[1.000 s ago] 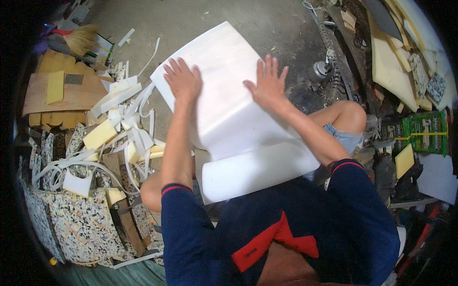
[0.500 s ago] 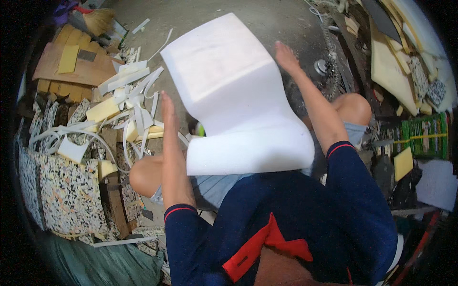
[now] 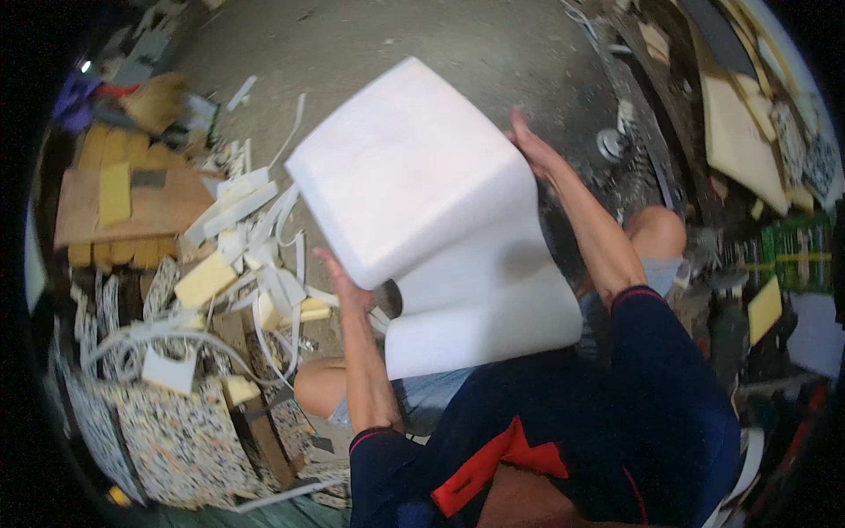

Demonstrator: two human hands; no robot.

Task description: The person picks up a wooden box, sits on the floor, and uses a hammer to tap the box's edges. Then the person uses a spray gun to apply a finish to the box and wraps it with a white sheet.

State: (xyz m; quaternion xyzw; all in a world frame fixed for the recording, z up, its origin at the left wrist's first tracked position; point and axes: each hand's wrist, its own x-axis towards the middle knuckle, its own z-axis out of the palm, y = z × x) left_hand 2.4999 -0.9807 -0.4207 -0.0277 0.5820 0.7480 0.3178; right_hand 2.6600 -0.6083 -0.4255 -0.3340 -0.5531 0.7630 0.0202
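Note:
A large white foam sheet (image 3: 409, 167) lies bent in an S-shaped curve over my lap, its flat far part raised and its near end rolled toward my body. My left hand (image 3: 350, 289) is at the sheet's left edge, fingers partly hidden beneath it. Against the right edge, my right hand (image 3: 535, 151) has its fingertips going behind the foam and one digit sticking up. Between them the two hands hold the sheet from its sides.
White and yellow foam offcuts (image 3: 207, 280) are heaped on the left, beside speckled foam blocks (image 3: 180, 436). A broom head (image 3: 154, 103) lies at the far left. On the right are a round metal object (image 3: 609, 145), leaning foam sheets (image 3: 739, 132) and green packages (image 3: 799, 251).
Both hands, held apart from the sheet before, have closed in on its sides. The foam's far part has tilted and shifted slightly nearer. My view has turned a little.

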